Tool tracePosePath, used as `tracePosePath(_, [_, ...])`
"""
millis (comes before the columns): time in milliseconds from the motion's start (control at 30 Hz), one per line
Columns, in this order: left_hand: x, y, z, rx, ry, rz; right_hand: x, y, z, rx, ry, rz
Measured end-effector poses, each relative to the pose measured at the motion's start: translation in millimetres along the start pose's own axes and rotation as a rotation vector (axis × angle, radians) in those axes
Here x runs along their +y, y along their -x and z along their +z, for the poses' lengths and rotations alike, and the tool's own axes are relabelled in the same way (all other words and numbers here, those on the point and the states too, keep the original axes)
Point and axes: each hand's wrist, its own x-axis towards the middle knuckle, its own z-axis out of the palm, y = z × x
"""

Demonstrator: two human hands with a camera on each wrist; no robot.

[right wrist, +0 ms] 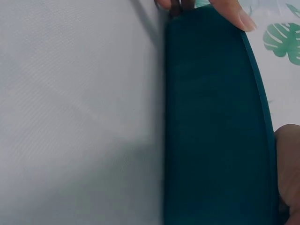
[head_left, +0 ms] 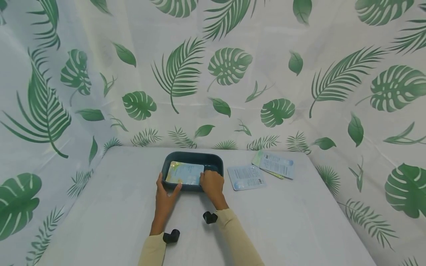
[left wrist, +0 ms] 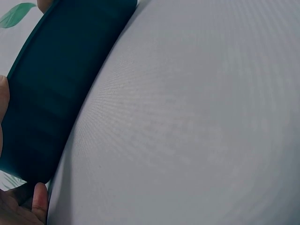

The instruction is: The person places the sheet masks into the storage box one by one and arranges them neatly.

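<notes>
A dark teal rectangular tray [head_left: 193,156] stands on the white table. Inside it lies a flat, shiny sachet [head_left: 186,173], pale blue with a yellow left end. My left hand [head_left: 165,199] grips the tray's near left corner, thumb over the front rim and fingers along the left side. In the right wrist view that thumb [right wrist: 234,13] hooks over the rim. My right hand [head_left: 212,183] reaches in over the near rim, its fingers curled at the sachet's right edge and pinching it; its fingertips are hidden. The tray's outer wall [left wrist: 61,79] fills much of the left wrist view.
Right of the tray lies a similar pale blue sachet [head_left: 246,178] with printed text. Farther right, another blue sachet [head_left: 277,164] overlaps a green one [head_left: 257,158]. Leaf-patterned cloth [head_left: 239,122] hangs behind and at both sides of the white table [head_left: 299,225].
</notes>
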Motion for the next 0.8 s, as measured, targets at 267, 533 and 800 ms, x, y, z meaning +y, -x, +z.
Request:
tracePosePath(267, [-1.3, 1.9, -0.6, -0.004, 0.006, -0.008, 9.5, 6.5, -1.3, 0.263, -0.35, -0.078])
tracePosePath(533, [-2.6, 0.1, -0.1, 0.004, -0.006, 0.004, 64.7, -2.1, -14.5, 0.507, -0.659, 0.224])
tracePosePath(800, [-2.6, -1.8, -1.2, 0.011, -0.017, 0.031, 145.8, 18.9, -27.9, 0.359, -0.3, 0.511])
